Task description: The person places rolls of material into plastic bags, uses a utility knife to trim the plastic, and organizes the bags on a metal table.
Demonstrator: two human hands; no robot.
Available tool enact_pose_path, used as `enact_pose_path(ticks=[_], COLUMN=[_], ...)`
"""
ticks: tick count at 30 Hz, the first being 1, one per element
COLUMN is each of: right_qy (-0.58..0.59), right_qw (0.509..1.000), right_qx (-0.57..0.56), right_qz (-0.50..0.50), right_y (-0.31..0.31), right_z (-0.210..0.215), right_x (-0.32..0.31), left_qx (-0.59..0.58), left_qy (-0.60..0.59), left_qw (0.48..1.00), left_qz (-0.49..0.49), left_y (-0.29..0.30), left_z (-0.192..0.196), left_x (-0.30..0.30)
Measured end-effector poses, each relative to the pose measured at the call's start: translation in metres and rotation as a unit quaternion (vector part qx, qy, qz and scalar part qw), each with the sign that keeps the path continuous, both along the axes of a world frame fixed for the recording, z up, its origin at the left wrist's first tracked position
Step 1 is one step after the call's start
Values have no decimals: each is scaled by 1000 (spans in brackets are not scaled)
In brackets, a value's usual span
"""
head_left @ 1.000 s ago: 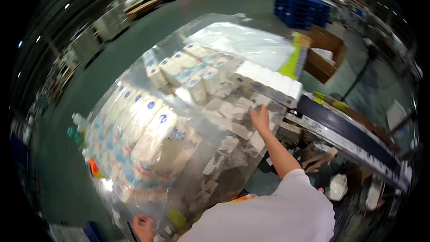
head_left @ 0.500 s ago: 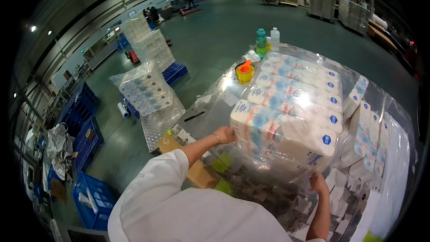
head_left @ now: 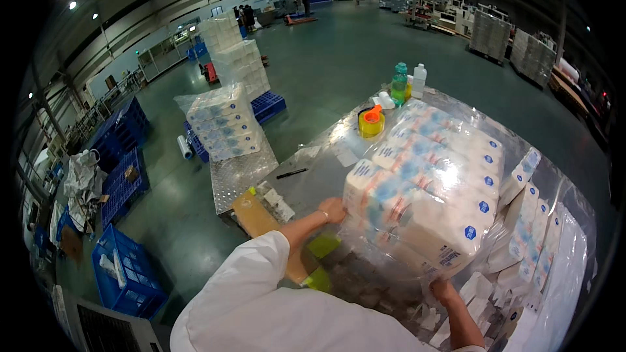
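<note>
Reaching over the bench (head_left: 319, 179), two bare hands met the near side of a big bundle of white packs (head_left: 427, 202). The bundle sat on the bench in clear wrap (head_left: 424, 272), just past the hands and mostly between them. The left hand (head_left: 332, 210) touched it by its near left corner. That hand was bent, but its fingertips were hard to see, so you could not tell if they gripped anything. The right hand (head_left: 443, 290) was low at the near right corner, pinching a bit of the clear wrap.

To the right of the bundle, more long packs (head_left: 528, 241) lay side by side. White scraps (head_left: 479, 287) lay near the right hand. A black pen (head_left: 291, 173) lay past the left hand, a little to the left. Farther off were a yellow roll of tape (head_left: 371, 125) with an orange part, a green bottle (head_left: 399, 85) and a white bottle (head_left: 418, 81). Brown cardboard (head_left: 257, 215) was near the left arm, and a blue crate (head_left: 124, 280) stood on the floor.
</note>
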State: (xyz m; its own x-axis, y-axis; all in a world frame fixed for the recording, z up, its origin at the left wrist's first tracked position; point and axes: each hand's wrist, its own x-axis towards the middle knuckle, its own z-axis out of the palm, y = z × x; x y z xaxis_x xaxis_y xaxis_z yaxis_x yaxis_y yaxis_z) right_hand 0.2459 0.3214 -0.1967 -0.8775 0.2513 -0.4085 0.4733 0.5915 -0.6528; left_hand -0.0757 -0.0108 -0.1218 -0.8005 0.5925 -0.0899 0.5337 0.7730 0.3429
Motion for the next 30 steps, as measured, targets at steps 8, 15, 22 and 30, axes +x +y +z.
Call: enact_pose_path(ticks=[8, 15, 22, 30], right_qy=[69, 216, 394, 326], right_qw=[930, 881, 883, 942], right_qx=[-199, -88, 166, -74], right_qz=[-300, -411, -192, -14], right_y=[-115, -185, -257, -398], right_z=[107, 174, 276, 317], right_x=[70, 142, 147, 53], left_qx=[114, 297, 443, 513], left_qy=[-137, -183, -203, -88], left_qw=[978, 934, 873, 819], left_qz=[-105, -73, -39, 240], left_y=[-112, -232, -387, -527], left_z=[47, 140, 207, 187], left_x=[71, 143, 205, 314])
